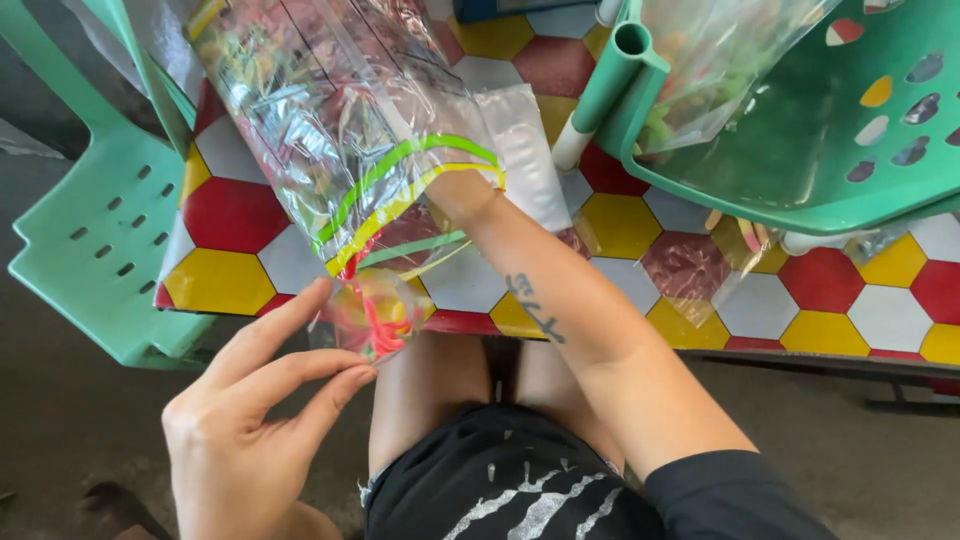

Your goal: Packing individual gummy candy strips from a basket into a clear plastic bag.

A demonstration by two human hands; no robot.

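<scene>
Nearest the lens is your left hand (265, 400), raised above your knees at the lower left; its thumb and first fingers are pinching the edge of a small clear packet (375, 315) that holds bright orange and pink pieces, while the other fingers curl loosely beneath; the packet hangs just off the near edge of the table (230, 215), touching the mouth of the big bag above it. Your right forearm crosses up from the lower right, a dark sleeve at the elbow; your right hand (455, 195) is pushed into the open mouth of a large clear plastic bag (340, 110), and the film hides the fingers, so you cannot tell whether they are spread or closed on anything. That bag lies tilted across the table, its opening toward you and edged with green and yellow strips; inside it show many small packets, blurred by the glare. The table itself is covered in red, yellow and white hexagons. To your left stands a pale green plastic chair (95, 235), just beside the table's edge; at the upper right a darker green plastic chair (820, 130) lies tipped on the tabletop, with another clear bag (715, 50) of small coloured pieces resting in it; a flat empty clear packet (695, 275) lies on the table below it.
</scene>
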